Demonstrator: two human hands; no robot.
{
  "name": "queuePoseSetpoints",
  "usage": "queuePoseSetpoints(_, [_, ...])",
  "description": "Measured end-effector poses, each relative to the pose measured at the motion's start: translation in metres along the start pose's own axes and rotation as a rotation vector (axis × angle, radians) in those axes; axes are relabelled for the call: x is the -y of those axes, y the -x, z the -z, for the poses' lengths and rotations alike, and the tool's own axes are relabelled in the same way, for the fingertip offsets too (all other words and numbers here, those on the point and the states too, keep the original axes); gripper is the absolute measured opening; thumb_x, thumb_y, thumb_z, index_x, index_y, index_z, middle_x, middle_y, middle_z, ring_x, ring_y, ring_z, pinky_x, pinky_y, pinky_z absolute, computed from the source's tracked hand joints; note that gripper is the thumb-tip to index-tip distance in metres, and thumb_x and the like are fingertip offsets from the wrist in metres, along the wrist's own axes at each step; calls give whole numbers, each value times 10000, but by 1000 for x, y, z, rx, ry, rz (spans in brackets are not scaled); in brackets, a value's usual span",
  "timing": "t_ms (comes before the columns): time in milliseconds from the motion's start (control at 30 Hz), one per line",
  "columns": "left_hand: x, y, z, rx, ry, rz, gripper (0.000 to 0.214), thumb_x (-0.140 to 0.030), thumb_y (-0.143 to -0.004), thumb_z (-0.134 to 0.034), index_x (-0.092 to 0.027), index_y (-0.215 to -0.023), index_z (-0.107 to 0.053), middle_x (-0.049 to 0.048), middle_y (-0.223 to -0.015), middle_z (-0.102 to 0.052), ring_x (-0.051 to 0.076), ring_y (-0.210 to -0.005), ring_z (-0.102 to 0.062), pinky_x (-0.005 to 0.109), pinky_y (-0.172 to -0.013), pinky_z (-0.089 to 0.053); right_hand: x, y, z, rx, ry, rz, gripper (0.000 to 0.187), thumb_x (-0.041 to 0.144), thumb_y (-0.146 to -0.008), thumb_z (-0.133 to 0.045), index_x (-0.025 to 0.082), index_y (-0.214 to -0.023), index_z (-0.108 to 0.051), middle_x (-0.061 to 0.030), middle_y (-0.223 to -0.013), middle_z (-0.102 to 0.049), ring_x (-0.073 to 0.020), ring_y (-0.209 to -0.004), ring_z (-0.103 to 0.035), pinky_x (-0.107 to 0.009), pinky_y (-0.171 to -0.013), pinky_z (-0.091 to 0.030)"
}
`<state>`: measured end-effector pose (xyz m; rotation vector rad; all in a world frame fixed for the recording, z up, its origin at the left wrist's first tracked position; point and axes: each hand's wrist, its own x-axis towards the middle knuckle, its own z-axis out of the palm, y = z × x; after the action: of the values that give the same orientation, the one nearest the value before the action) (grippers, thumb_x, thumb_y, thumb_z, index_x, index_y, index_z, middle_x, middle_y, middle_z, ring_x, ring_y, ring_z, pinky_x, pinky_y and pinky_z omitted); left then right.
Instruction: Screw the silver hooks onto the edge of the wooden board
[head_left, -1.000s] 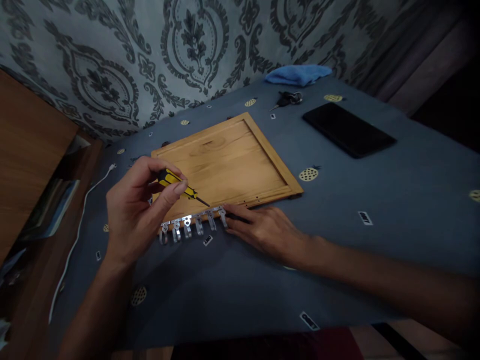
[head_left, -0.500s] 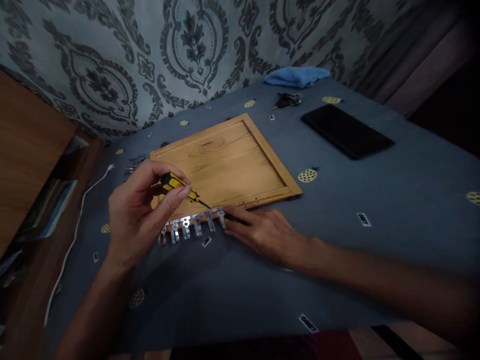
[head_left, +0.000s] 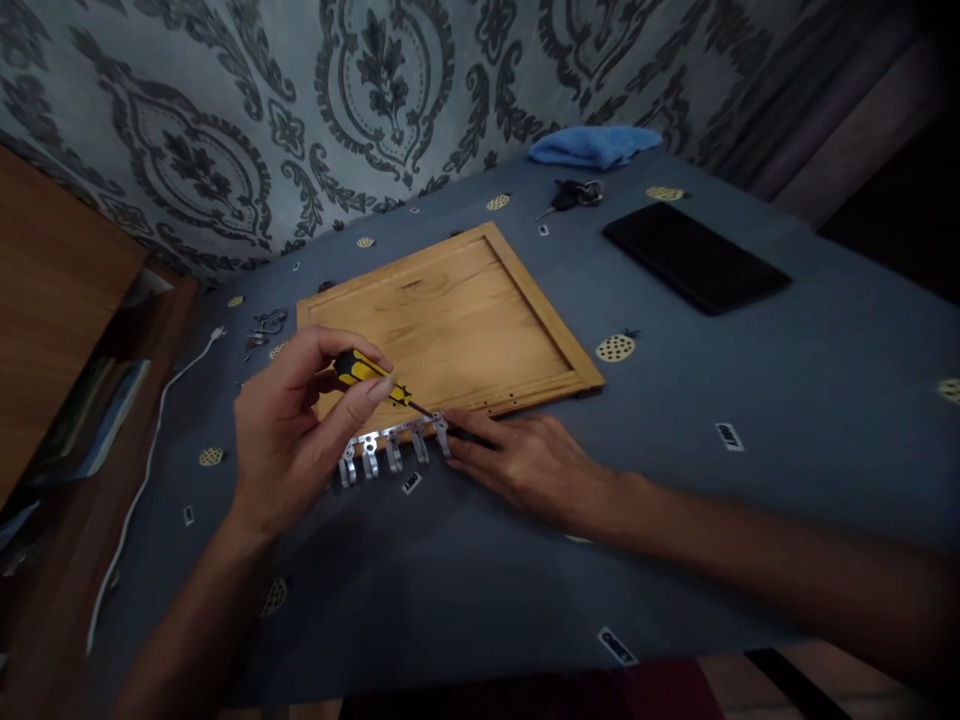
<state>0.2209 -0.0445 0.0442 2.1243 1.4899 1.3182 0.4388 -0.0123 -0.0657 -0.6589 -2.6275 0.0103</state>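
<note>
My left hand (head_left: 289,430) is closed around the yellow and black handle of a screwdriver (head_left: 369,372). The screwdriver slants down to the right, its tip at the right end of a metal hook rail (head_left: 394,434). Several silver hooks hang from this rail, which lies along the near edge of a framed wooden board (head_left: 450,320). Part of the rail's left end is behind my left hand. At the right end, my right hand (head_left: 525,465) grips the rail with its fingers at the last hook; its thumb is hard to make out.
On the patterned blue tablecloth (head_left: 675,400) lie a black phone (head_left: 694,258), keys (head_left: 574,196) and a blue cloth (head_left: 592,147). Small metal pieces (head_left: 266,325) and a white cable (head_left: 157,430) are to the left, beside a wooden shelf (head_left: 112,440).
My left hand and the screwdriver have shifted right, bringing the tip closer to the rail's right end. My right hand stays at the same place on the rail.
</note>
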Motion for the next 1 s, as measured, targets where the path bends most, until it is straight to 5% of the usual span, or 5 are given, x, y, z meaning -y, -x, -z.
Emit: queuePoseSetpoints(1000, [3, 0, -5, 95, -14, -46, 86, -252, -966, -710, -277, -1048, -717, -8, -944, -717, 144, -850, -684, 284, -713, -577, -2, -1, 2, 15, -20, 19, 223, 242, -1065, -559, 177, -1141, -758, -117, -1294, -744, -167, -729, -742, -290, -587, -563])
